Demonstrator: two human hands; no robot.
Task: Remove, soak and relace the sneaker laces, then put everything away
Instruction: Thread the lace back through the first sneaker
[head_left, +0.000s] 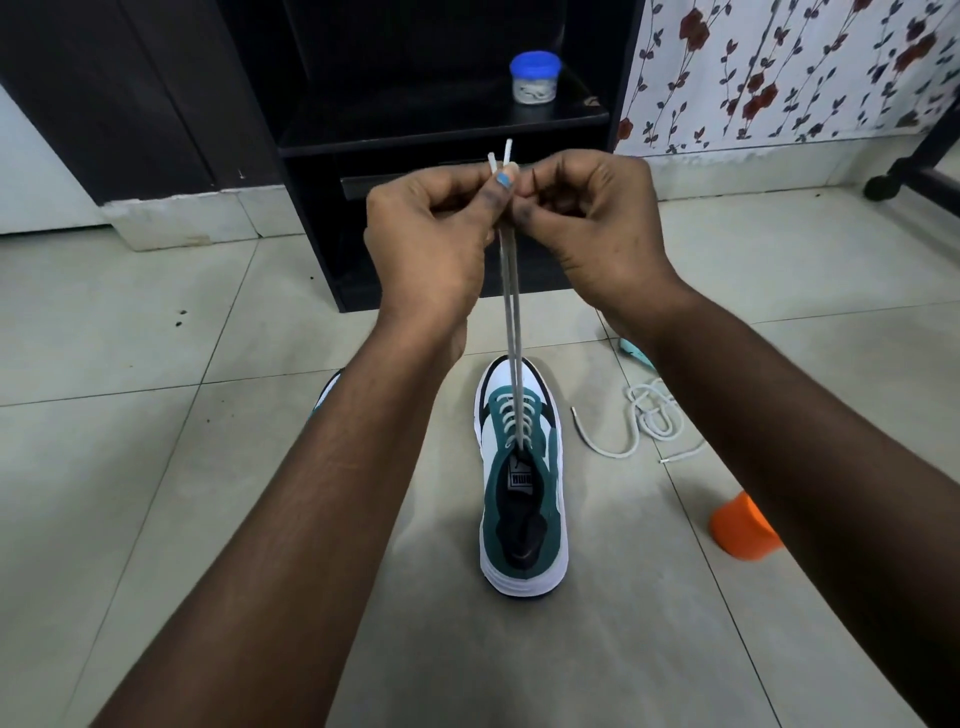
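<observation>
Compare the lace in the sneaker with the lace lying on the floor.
The threaded lace runs through the sneaker's eyelets, while the loose lace is in no shoe. The threaded lace is pulled straight and taut, its ends pinched by the left hand and right hand; the loose lace lies coiled and untouched. Both are pale.

I see a pale tiled floor carrying everything. A green-and-white sneaker stands upright on it near the middle, toe toward the far edge. A second sneaker lies to its left, mostly hidden. A loose white lace lies coiled on the tiles to the right, and an orange cup sits nearer me beyond it. A dark shelf unit stands at the far edge; a blue-lidded jar rests on its shelf.
</observation>
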